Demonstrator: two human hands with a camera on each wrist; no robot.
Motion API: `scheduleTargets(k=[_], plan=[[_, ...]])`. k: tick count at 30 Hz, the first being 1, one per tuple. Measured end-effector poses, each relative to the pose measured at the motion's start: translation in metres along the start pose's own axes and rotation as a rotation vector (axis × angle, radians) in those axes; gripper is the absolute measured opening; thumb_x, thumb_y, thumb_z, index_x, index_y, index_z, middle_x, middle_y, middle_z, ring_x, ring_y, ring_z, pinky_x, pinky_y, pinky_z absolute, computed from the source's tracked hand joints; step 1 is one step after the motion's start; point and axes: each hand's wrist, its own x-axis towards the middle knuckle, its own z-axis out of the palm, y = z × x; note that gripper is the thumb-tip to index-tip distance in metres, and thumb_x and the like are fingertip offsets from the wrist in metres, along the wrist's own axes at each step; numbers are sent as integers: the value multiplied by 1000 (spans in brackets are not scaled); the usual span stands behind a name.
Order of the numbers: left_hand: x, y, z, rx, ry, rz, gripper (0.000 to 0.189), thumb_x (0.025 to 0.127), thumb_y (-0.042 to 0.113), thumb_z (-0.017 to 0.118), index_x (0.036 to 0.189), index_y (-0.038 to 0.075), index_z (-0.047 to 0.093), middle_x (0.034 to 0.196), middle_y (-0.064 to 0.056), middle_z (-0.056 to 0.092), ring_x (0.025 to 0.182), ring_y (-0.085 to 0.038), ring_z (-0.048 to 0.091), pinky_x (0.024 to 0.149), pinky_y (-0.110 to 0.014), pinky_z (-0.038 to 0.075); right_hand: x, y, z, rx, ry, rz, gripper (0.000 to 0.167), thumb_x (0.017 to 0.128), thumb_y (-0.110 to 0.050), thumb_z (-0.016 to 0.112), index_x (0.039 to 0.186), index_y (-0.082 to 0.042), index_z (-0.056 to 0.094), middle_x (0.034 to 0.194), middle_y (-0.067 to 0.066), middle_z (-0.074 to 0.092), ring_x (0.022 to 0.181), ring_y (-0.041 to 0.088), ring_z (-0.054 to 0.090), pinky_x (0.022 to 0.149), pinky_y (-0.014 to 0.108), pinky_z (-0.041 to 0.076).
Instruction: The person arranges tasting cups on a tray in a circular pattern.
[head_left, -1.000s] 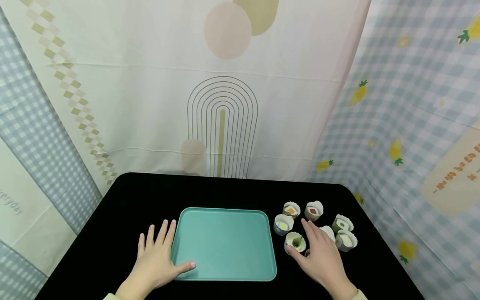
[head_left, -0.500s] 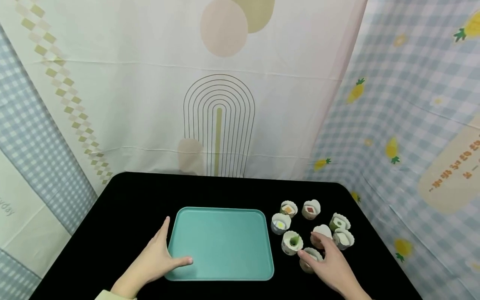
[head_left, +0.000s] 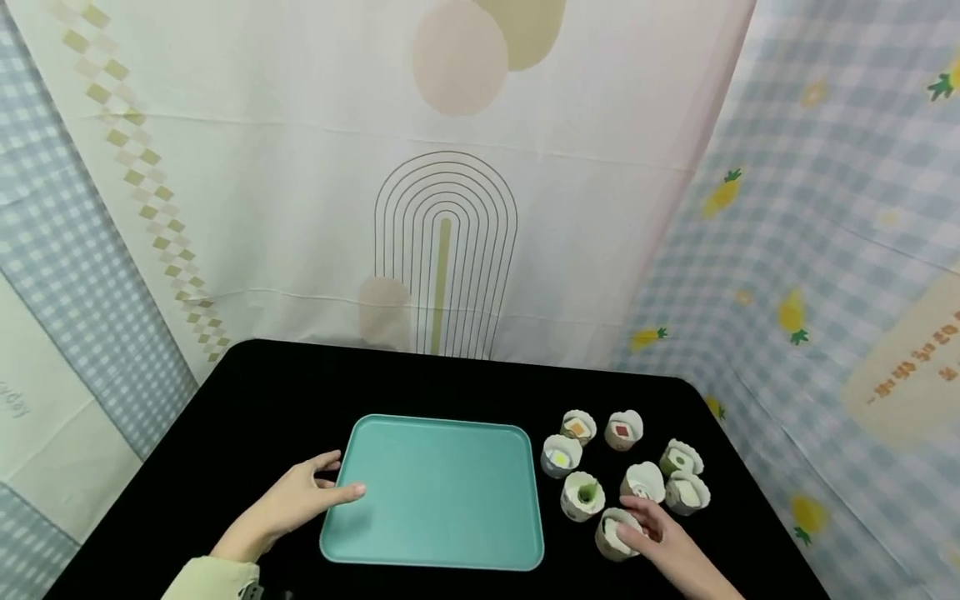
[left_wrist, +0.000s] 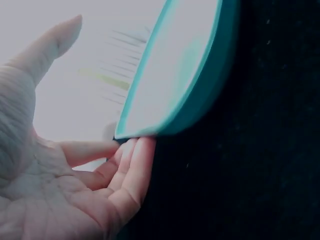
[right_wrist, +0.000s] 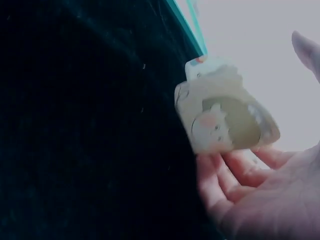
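Observation:
A turquoise tray [head_left: 438,496] lies on the black-covered table. At its left edge is my left hand [head_left: 292,500], thumb stretched over the rim, other fingers bent. In the left wrist view, those fingertips [left_wrist: 142,147] meet the tray's corner while the thumb stands apart. Right of the tray, my right hand [head_left: 667,546] reaches around the nearest paper cup [head_left: 611,533], which has a white inside. The right wrist view shows a printed cartoon face on this cup [right_wrist: 225,122], bent fingers [right_wrist: 212,172] against its lower side and the thumb well away.
Several more paper cups stand right of the tray, including one with a green filling [head_left: 582,497], one with a red square [head_left: 623,431] and one with a yellow spot [head_left: 561,457]. Patterned curtains [head_left: 300,208] hang behind and beside the table.
My left hand has gone from spread fingers beside the tray to bent fingers at its edge. My right hand has come nearer to me, from above the cups to the nearest cup.

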Motion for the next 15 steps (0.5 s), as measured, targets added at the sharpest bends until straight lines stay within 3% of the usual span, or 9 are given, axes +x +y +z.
scheduleTargets(k=[3, 7, 11, 15], plan=[[-2, -3, -2, -59, -16, 14, 87, 80, 39, 78, 144, -5, 38, 130, -19, 51, 96, -23, 61, 76, -41, 53, 8, 12, -9, 53, -140, -8, 60, 102, -31, 48, 146, 4, 28, 143, 28, 35, 128, 45, 38, 96, 53, 39], [-2, -9, 2, -87, -9, 70, 71, 81, 14, 76, 141, -5, 42, 121, -15, 52, 88, -21, 58, 71, -37, 53, 8, 26, -14, 123, -260, -64, 59, 100, -21, 53, 143, 7, 25, 135, 20, 43, 114, 26, 51, 90, 44, 44], [-2, -13, 3, -35, 45, 107, 63, 81, -1, 70, 139, -3, 46, 121, -14, 51, 87, -20, 55, 68, -33, 49, 9, 30, -14, 153, -310, -108, 58, 97, -15, 58, 141, 9, 27, 127, 15, 49, 107, 24, 56, 83, 37, 48], [-1, -15, 1, -1, 68, 123, 62, 81, -2, 70, 138, -1, 48, 122, -12, 52, 87, -19, 55, 68, -32, 48, 12, 30, -10, 146, -296, -136, 55, 94, -13, 62, 137, 7, 34, 119, 14, 53, 103, 25, 58, 81, 33, 49]])
